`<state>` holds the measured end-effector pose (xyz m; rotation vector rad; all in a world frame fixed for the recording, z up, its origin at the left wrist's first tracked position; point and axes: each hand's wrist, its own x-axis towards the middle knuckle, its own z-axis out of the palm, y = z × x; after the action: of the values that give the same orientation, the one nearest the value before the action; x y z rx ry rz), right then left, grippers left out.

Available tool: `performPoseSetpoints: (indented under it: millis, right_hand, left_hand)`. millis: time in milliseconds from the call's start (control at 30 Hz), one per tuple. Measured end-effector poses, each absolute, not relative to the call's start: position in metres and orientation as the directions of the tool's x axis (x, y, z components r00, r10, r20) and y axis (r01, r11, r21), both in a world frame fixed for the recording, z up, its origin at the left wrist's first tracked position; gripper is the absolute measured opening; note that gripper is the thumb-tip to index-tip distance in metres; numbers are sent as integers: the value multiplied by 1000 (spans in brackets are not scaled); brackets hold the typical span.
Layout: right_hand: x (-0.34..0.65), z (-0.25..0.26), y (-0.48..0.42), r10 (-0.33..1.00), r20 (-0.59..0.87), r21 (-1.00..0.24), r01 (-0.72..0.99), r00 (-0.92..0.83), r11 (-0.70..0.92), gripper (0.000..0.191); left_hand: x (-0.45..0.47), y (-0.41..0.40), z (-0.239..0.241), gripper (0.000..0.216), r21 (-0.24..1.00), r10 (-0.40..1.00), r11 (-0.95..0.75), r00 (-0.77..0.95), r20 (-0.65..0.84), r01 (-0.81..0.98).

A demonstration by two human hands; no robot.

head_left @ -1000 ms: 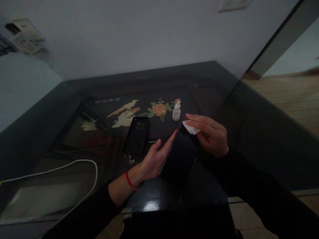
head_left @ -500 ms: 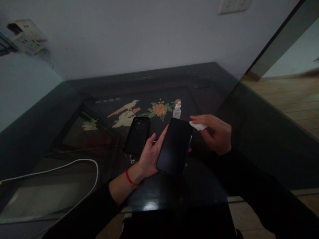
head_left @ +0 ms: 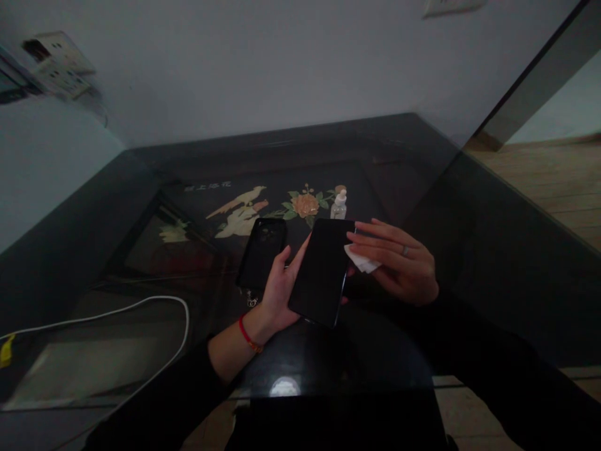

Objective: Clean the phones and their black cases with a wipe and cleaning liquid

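Note:
A dark phone (head_left: 320,275) lies tilted in my left hand (head_left: 280,291), its screen facing up. The left thumb and palm show along its left side, and fingertips peek out at the right edge. My right hand (head_left: 399,263) holds a folded white tissue (head_left: 362,260) against the phone's upper right edge, fingers stretched above it. Left of the phone, a black phone case (head_left: 260,254) rests on the table, with a small charm (head_left: 252,302) at its lower end. Behind the phone stands a small clear bottle (head_left: 339,205) with a pale top.
The glossy dark table (head_left: 375,357) bears a bird-and-flower picture (head_left: 305,205). A white cable (head_left: 154,299) curves over its left part. Power sockets (head_left: 63,66) are on the wall at the upper left, and a wall (head_left: 272,69) rises behind the table.
My right hand has brought the tissue left and down onto the phone's edge, its fingers now straighter. The phone has shifted slightly left in my left hand, and the view has moved a little.

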<state>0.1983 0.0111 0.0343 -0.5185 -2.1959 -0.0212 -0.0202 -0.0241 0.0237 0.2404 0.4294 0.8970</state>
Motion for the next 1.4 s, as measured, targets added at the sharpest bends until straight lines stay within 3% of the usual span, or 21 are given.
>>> performPoseSetpoints:
  millis: [200,267,333,467,533,600,867,1067,1133,1300,1400]
  right_hand:
    - [176,34,-18,73,715,2,106,-696,994,25]
    - [172,35,-24,41,732,-9,50,-680,999,25]
    - [174,34,-23,165,774,-142,86,-612,986,27]
    - [184,31,-9,673,698,-613,281,-245,738,34]
    - [185,28,-3,804,586,-760,275,-101,589,35]
    - [183,26,-2,855,513,-822,244,-73,515,35]
    - [176,24,-10,801,522,-784,205,-292,586,37]
    - [173,22,-13,643,592,-666,155,-486,730,44]
    - [176,25,-12,654,608,-649,193,-451,736,44]
    - [194,36,6,774,621,-656,460,-121,598,43]
    - [200,35,17,795,591,-624,546,-138,559,34]
  left_hand:
    - [-18,-22,22,57,416,834,552,469,-292,-723]
    - [-16,-21,22,55,442,835,549,454,-310,-709]
    - [-15,-21,20,55,472,837,547,431,-337,-691]
    - [-13,-22,16,53,515,822,570,440,-363,-640]
    - [-13,-23,17,50,544,825,564,433,-362,-621]
    - [-13,-25,19,48,565,824,566,427,-372,-600]
    - [-11,-31,12,52,533,763,628,582,-281,-567]
    - [-13,-35,6,68,386,607,787,713,-351,-481]
    - [-14,-35,8,71,371,599,794,724,-341,-482]
    - [-12,-37,12,78,299,589,799,777,-221,-521]
    - [-10,-38,10,71,264,617,786,731,-290,-559]
